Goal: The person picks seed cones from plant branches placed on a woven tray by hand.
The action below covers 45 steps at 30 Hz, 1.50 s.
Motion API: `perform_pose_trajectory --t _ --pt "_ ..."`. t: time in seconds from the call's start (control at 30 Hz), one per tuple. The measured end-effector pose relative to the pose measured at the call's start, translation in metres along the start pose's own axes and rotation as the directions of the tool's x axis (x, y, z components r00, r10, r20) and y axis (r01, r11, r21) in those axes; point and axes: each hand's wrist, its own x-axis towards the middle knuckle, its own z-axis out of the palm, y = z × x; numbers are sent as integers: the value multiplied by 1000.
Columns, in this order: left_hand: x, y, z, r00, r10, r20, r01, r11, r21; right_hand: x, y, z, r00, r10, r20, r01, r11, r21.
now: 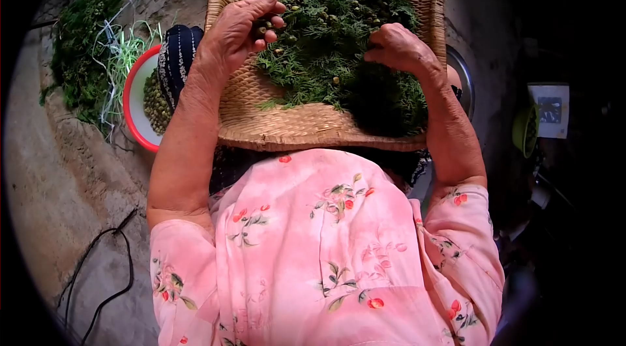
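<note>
A woven basket tray (319, 126) rests across the lap, heaped with feathery green conifer sprigs (332, 14). Small yellowish-green cones are scattered among them. Over the tray's left part is my left hand (244, 30), its fingers curled around several small cones (263, 28). My right hand (401, 46) is at the right side of the heap, with its fingers bent and pressed together against the greenery. What those fingertips pinch, if anything, is hidden.
Left of the tray stands a red-rimmed white bowl (132, 95) with many small cones in it. Beyond it lie a pile of green branches (81, 53) and pale plastic strands (130, 53). A black cord (130, 268) lies on the floor. A green container (523, 129) is at right.
</note>
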Motion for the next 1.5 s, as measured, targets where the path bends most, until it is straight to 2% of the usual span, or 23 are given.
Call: perform_pose_trajectory --t 0.07,0.13,0.2,0.27,0.37,0.47,0.5,0.57,0.6,0.7,0.77,0.8,0.9,0.93,1.0,1.03,1.07,1.13,1.2,1.27,1.4,1.47,1.5 --pt "-1 0 0 1000 4 -4 -4 1000 10 0 -6 8 995 13 -98 -11 1000 20" --pt "-1 1 1 1000 4 -11 -4 999 40 3 -13 15 834 -207 -512 192 978 -82" --pt "-1 0 0 1000 4 1 -4 999 52 7 -24 20 870 -154 -469 193 980 36" --pt "-1 1 1 1000 6 12 -7 998 63 11 -34 28 975 -181 -130 213 933 291" --pt "-2 2 2 1000 3 5 -3 997 81 7 -51 44 962 -258 92 254 966 52" --pt "-2 1 2 1000 15 -1 -15 995 98 8 -51 55 970 -212 123 221 973 -65" --pt "-1 -1 0 1000 11 16 -12 996 92 8 -49 52 969 -214 122 223 972 -68" --pt "0 -3 -1 1000 6 27 -9 996 84 6 -42 40 956 -274 -108 282 957 66" --pt "0 -4 -1 999 11 45 -15 996 87 9 -41 28 976 -209 -61 217 956 198" --pt "3 -6 -3 995 0 96 -9 996 89 7 -51 4 973 -146 -177 200 918 341" --pt "3 -5 0 991 -15 131 4 996 89 13 -58 2 921 -18 -388 262 767 585" --pt "0 -3 5 988 -34 152 24 998 63 15 -64 -2 921 -18 -389 262 767 586" --pt "-5 -3 10 982 -71 174 74 997 -10 17 -78 -16 843 -204 -498 534 433 726" --pt "-6 -3 10 980 -90 178 102 993 -61 23 -74 -13 806 -154 -571 563 494 662" --pt "-5 -2 6 985 -79 151 88 994 -58 29 -55 -13 827 -74 -558 416 747 518" --pt "-4 -2 5 989 -70 131 78 995 -54 31 -44 -10 839 -114 -533 316 898 305" --pt "-3 -2 5 992 -58 114 64 997 -50 30 -41 -5 838 -114 -533 315 900 302" --pt "-2 0 5 992 -53 111 60 996 -63 26 -38 11 969 8 -248 -28 996 -81" --pt "-2 2 4 997 -46 69 51 996 -76 2 -43 36 985 -158 76 162 985 -58" --pt "1 -1 0 997 -39 73 45 996 -84 -14 -59 42 897 -329 296 365 928 -74" --pt "1 0 0 999 -31 42 34 997 -65 -21 -55 38 852 -485 198 486 873 51" --pt "0 1 1 999 -24 36 26 999 -44 -13 -52 14 934 -302 190 259 940 222" --pt "-1 1 2 999 -18 30 18 1000 -23 -8 -39 16 938 -344 -37 339 895 288"
